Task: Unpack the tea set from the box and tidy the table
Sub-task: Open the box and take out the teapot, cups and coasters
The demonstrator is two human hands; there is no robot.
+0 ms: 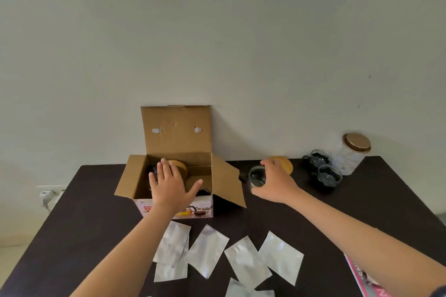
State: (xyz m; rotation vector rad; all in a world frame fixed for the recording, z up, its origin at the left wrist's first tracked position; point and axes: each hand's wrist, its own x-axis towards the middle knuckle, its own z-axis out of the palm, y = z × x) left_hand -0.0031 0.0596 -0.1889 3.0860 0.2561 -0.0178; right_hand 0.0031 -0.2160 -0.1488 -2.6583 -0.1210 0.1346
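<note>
Two hands out: box (178,176) open at centre frame, tea set partly unpacked.
Left hand (169,185) spread, fingers straight, over the box interior; right hand (275,182) curled round a glass cup (257,176) just right of the box flap. Risk: cup slips or knocks the flap; glass on the table (362,200) could crack.

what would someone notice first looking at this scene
The open cardboard box at the back of the dark table, its lid up against the wall, with the left hand spread over it. Just right of it, the right hand grips a clear glass cup. Silver foil pouches lie scattered across the near part of the table.
</note>
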